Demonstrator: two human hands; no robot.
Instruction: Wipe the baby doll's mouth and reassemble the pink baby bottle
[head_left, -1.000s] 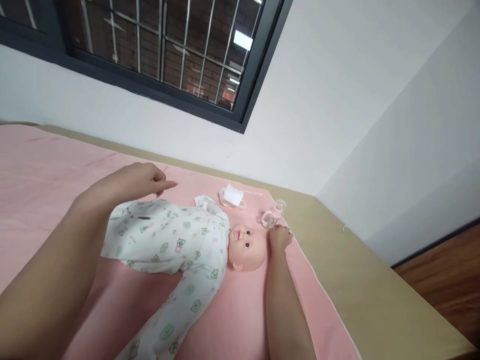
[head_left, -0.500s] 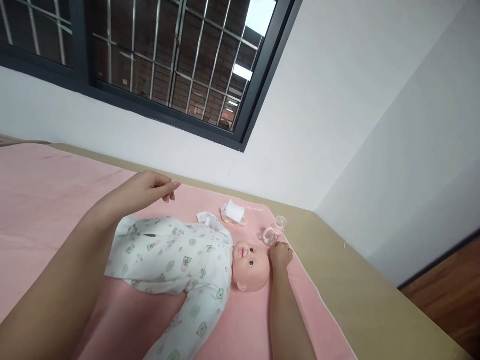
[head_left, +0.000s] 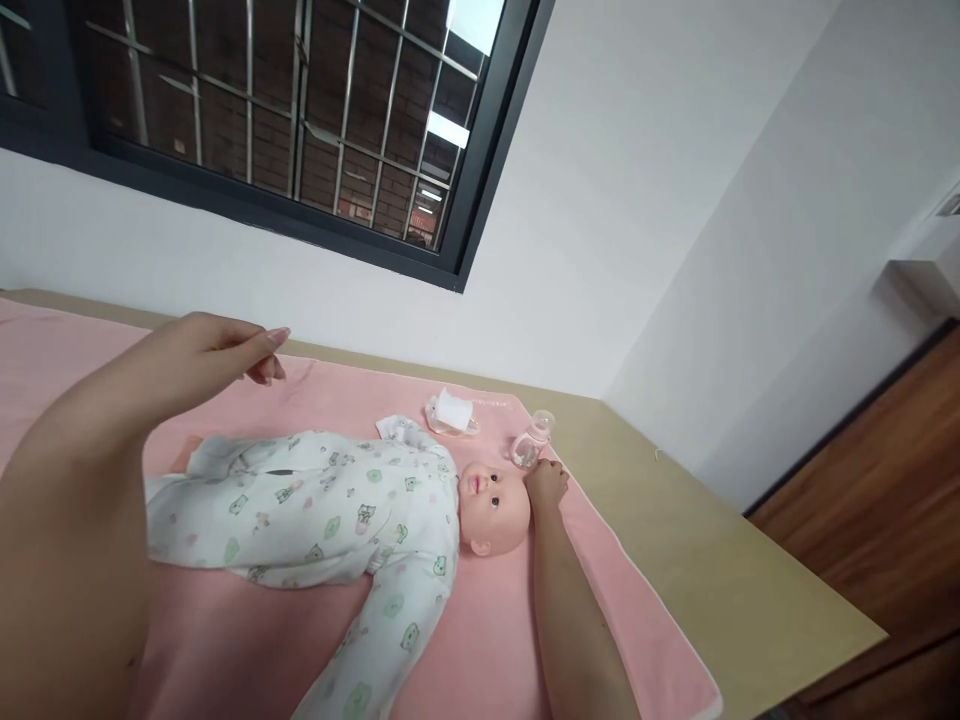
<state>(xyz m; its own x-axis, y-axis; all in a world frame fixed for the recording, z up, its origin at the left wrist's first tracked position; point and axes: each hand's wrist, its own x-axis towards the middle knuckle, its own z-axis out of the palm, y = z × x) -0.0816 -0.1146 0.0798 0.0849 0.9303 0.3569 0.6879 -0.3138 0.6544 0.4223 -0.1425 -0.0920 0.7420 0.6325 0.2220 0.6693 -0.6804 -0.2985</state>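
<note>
A baby doll [head_left: 495,508] in a white sleepsuit with green and brown bear prints lies on its back on a pink mat [head_left: 480,630], head to the right. Above the doll's lower end, my left hand [head_left: 240,350] hangs with bent fingers and thumb drawn together, nothing visible in them. Beyond the crown of the doll's head, my right hand [head_left: 547,482] is closed low by the mat. Just behind it stands a small clear baby bottle [head_left: 531,440] with a pink collar. What the right fingers hold, if anything, is hidden.
A clear item with a white piece on top [head_left: 451,412] lies near the doll's far sleeve. Around the mat runs a beige tabletop [head_left: 675,540]. A white wall [head_left: 600,200] and a dark-framed barred window [head_left: 300,215] rise behind; brown wood panelling [head_left: 877,500] is at right.
The view has turned to the right. My left hand has moved left, away from the doll's middle, showing more of the sleepsuit's lower end. My right hand stays beside the bottle.
</note>
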